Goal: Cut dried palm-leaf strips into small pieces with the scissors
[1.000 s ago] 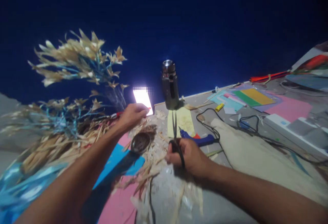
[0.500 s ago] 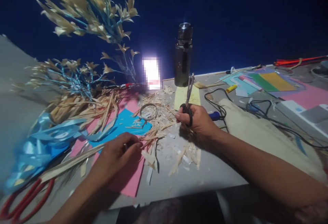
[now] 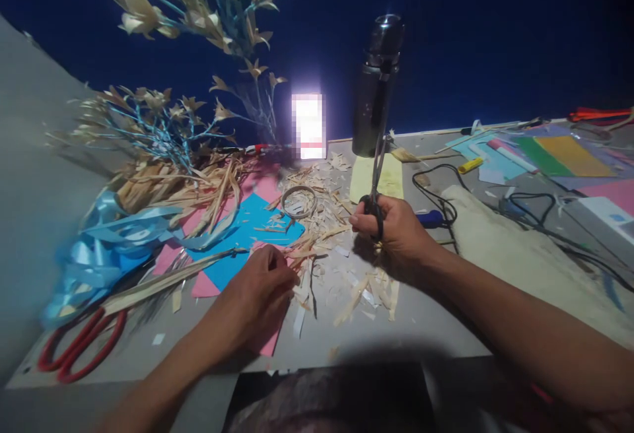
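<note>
My right hand [image 3: 399, 227] is closed around the dark handles of a pair of scissors [image 3: 379, 166]. Its blades point up and look nearly together, in front of a dark bottle [image 3: 376, 103]. Over the pink paper [image 3: 270, 340], my left hand [image 3: 265, 281] has its fingers curled inward. Their tips are at the edge of a heap of dry, pale husk-like strips [image 3: 310, 255]; whatever is pinched there, if anything, is hidden. A round ring [image 3: 298, 202] rests on scraps beyond the left hand, beside a blue sheet [image 3: 238, 248].
Red-handled scissors [image 3: 84, 347] and light blue ribbon [image 3: 99, 255] lie at the left. Behind them stand branches with pale leaves [image 3: 163, 123]. A yellow paper [image 3: 391, 179] is under the bottle. Black cord [image 3: 535, 199], a cream cloth [image 3: 495, 241] and coloured sheets [image 3: 559, 156] occupy the right.
The camera view has shifted, so most things appear farther right and higher. My left hand has moved slightly right over the pink paper. The right hand still grips the scissors.
</note>
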`<state>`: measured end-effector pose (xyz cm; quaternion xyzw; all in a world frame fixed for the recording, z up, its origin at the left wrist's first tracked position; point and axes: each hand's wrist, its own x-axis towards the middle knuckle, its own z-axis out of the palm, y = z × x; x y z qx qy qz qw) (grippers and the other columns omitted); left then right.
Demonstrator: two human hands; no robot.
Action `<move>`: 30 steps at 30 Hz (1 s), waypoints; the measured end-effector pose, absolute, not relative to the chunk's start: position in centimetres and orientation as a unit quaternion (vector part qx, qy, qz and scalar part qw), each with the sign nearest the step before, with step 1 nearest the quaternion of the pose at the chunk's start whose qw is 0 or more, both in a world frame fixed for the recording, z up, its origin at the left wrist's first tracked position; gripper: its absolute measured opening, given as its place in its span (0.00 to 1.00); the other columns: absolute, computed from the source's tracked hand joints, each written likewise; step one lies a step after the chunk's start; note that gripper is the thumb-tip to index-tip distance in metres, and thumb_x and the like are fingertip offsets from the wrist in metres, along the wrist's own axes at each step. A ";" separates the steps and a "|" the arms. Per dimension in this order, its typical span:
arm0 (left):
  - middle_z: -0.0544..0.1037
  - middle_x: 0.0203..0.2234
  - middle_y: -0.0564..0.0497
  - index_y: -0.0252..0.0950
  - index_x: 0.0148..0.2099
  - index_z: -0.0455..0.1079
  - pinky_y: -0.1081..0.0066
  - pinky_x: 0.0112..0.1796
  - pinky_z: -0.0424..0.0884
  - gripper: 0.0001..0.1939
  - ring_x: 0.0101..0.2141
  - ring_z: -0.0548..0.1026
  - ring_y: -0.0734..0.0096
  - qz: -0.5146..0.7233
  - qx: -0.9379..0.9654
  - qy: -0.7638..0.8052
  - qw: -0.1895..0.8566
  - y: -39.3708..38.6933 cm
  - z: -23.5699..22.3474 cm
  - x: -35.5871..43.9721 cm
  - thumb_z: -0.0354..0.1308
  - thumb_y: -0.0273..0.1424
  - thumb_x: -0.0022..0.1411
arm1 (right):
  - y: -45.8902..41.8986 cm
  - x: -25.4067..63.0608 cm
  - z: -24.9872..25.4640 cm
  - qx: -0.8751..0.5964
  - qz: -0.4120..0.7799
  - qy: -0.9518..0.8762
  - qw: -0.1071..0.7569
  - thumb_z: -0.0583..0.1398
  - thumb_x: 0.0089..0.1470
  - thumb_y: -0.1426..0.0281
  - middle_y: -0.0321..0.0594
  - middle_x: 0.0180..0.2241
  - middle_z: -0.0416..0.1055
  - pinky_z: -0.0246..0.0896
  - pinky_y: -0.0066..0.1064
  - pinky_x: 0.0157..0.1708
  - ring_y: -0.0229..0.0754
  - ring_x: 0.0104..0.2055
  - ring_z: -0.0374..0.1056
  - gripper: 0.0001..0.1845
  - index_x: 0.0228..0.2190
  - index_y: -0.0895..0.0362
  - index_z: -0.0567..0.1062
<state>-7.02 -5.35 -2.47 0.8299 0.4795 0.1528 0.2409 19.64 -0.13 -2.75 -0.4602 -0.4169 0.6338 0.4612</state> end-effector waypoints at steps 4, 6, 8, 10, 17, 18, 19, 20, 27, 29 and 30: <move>0.75 0.39 0.46 0.39 0.34 0.75 0.63 0.43 0.68 0.07 0.42 0.71 0.59 0.159 0.794 0.498 0.309 -4.9 -1.7 -7.2 0.56 0.33 0.63 | -0.2 19.6 -2.9 -0.462 0.650 -0.405 0.447 0.74 0.38 0.63 0.30 0.21 0.65 0.61 0.29 0.23 0.34 0.21 0.62 0.21 0.29 0.56 0.71; 0.78 0.35 0.47 0.39 0.32 0.74 0.65 0.41 0.68 0.09 0.39 0.73 0.61 0.181 0.753 0.518 0.364 -4.8 -1.0 -7.2 0.58 0.36 0.64 | -0.5 19.5 -2.9 -0.455 0.671 -0.403 0.424 0.74 0.38 0.64 0.31 0.22 0.66 0.64 0.30 0.25 0.34 0.22 0.64 0.21 0.30 0.57 0.71; 0.79 0.29 0.49 0.39 0.31 0.73 0.67 0.37 0.69 0.10 0.33 0.74 0.63 0.209 0.698 0.536 0.427 -4.8 -0.5 -6.8 0.60 0.38 0.63 | -1.0 19.3 -2.8 -0.436 0.702 -0.407 0.389 0.75 0.37 0.64 0.32 0.26 0.68 0.66 0.30 0.25 0.36 0.25 0.66 0.23 0.32 0.57 0.71; 0.78 0.26 0.50 0.38 0.30 0.71 0.68 0.33 0.69 0.12 0.29 0.75 0.64 0.236 0.633 0.540 0.502 -4.7 -0.2 -5.8 0.62 0.40 0.61 | -1.7 19.0 -2.7 -0.406 0.733 -0.416 0.354 0.75 0.37 0.64 0.35 0.31 0.71 0.67 0.30 0.25 0.37 0.28 0.69 0.25 0.36 0.57 0.72; 0.73 0.24 0.52 0.36 0.30 0.71 0.73 0.28 0.64 0.13 0.26 0.69 0.71 0.297 0.574 0.473 0.599 -2.7 0.0 -1.3 0.67 0.39 0.56 | -2.3 18.7 -2.3 -0.365 0.715 -0.465 0.374 0.75 0.38 0.66 0.32 0.27 0.70 0.62 0.26 0.28 0.34 0.27 0.65 0.22 0.33 0.59 0.73; 0.73 0.24 0.52 0.36 0.30 0.71 0.73 0.28 0.64 0.13 0.26 0.69 0.71 0.300 0.563 0.458 0.619 -2.4 -0.1 -0.9 0.68 0.39 0.54 | -2.2 18.8 -2.1 -0.374 0.703 -0.467 0.384 0.74 0.38 0.65 0.31 0.26 0.69 0.61 0.25 0.27 0.33 0.26 0.64 0.22 0.32 0.59 0.73; 0.72 0.24 0.52 0.36 0.30 0.71 0.73 0.27 0.64 0.14 0.26 0.69 0.71 0.298 0.546 0.443 0.646 -2.1 -0.3 -0.6 0.70 0.39 0.53 | -2.0 18.9 -2.0 -0.381 0.696 -0.467 0.390 0.74 0.38 0.65 0.31 0.25 0.68 0.60 0.25 0.27 0.33 0.25 0.63 0.21 0.32 0.59 0.73; 0.72 0.24 0.52 0.36 0.30 0.71 0.73 0.27 0.64 0.14 0.26 0.69 0.71 0.298 0.524 0.428 0.673 -1.9 -0.6 -0.4 0.71 0.39 0.52 | -1.8 19.1 -1.9 -0.384 0.694 -0.467 0.390 0.74 0.39 0.64 0.31 0.25 0.68 0.59 0.25 0.26 0.33 0.25 0.62 0.21 0.31 0.59 0.73; 0.73 0.22 0.54 0.34 0.25 0.69 0.75 0.26 0.63 0.17 0.23 0.68 0.76 0.349 0.386 0.337 0.785 -2.1 -2.9 0.5 0.75 0.35 0.46 | -1.3 19.7 -1.9 -0.312 0.749 -0.465 0.356 0.73 0.38 0.63 0.33 0.24 0.67 0.54 0.24 0.24 0.33 0.25 0.59 0.20 0.26 0.61 0.72; 0.72 0.18 0.54 0.35 0.25 0.68 0.74 0.26 0.63 0.18 0.22 0.67 0.75 0.344 0.369 0.314 0.804 -2.2 -3.0 0.5 0.74 0.37 0.47 | -1.2 19.7 -2.0 -0.276 0.780 -0.423 0.369 0.74 0.37 0.62 0.33 0.23 0.66 0.54 0.25 0.25 0.33 0.24 0.59 0.21 0.25 0.60 0.72; 0.71 0.18 0.54 0.35 0.25 0.67 0.73 0.27 0.64 0.19 0.21 0.67 0.74 0.344 0.359 0.307 0.811 -2.2 -2.9 0.4 0.74 0.38 0.48 | -1.2 19.6 -2.1 -0.261 0.793 -0.397 0.382 0.74 0.37 0.61 0.33 0.23 0.66 0.54 0.25 0.25 0.32 0.24 0.59 0.21 0.25 0.60 0.72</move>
